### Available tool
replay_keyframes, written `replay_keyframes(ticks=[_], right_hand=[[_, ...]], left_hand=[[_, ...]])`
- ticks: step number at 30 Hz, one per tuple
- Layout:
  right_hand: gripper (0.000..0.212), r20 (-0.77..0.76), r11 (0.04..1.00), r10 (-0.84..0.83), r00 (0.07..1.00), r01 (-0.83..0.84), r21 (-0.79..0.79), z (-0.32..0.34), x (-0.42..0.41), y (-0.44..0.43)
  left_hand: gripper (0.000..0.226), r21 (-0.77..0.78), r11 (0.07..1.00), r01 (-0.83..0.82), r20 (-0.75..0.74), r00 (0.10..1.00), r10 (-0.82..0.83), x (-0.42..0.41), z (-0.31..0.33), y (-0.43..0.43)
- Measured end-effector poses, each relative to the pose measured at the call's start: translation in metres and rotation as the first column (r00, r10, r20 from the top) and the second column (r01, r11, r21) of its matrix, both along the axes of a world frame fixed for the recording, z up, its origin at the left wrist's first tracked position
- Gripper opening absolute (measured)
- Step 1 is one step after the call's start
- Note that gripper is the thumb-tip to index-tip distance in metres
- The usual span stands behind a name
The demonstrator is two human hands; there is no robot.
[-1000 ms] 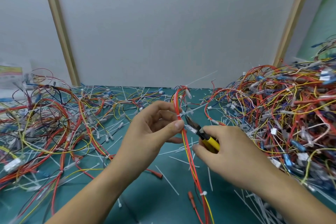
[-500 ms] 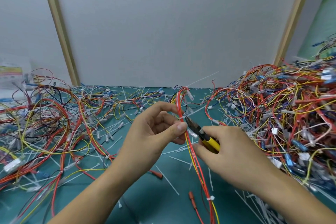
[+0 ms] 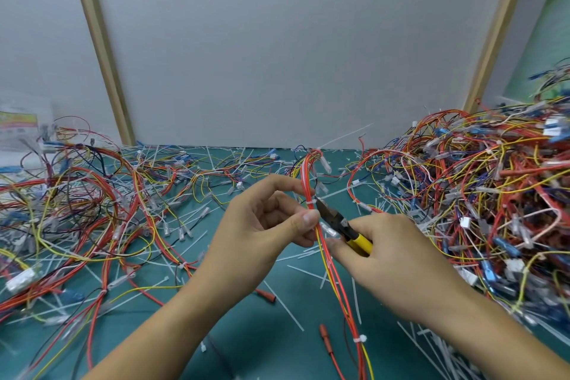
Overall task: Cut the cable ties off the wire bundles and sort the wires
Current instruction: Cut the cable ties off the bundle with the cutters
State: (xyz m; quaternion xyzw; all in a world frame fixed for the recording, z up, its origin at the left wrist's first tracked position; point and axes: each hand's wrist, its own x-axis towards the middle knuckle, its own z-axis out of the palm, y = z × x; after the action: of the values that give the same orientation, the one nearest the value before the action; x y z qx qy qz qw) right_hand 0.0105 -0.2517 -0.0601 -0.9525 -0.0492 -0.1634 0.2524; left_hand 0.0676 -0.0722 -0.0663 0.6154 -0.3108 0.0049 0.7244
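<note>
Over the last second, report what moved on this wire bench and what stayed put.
The left hand, pinching the red-and-yellow wire bundle, shifted slightly right and down, bringing its white cable tie against the tips of the yellow-handled cutters; the bundle's lower length swung right. Unchanged: the right hand grips the cutters, the tie looks uncut, and the wire piles lie as before.

Wiring wkshop: wire heaps [image 3: 493,194], cutting mat [image 3: 246,339]
</note>
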Motion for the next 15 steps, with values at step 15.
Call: replay_keyframes(ticks=[15], right_hand=[[0.038, -0.034, 0.509, 0.073, 0.997, -0.008, 0.861, 0.010, 0.014, -0.010]], left_hand=[[0.015, 0.272, 0.945, -0.180, 0.353, 0.933, 0.077, -0.006, -0.011, -0.003]])
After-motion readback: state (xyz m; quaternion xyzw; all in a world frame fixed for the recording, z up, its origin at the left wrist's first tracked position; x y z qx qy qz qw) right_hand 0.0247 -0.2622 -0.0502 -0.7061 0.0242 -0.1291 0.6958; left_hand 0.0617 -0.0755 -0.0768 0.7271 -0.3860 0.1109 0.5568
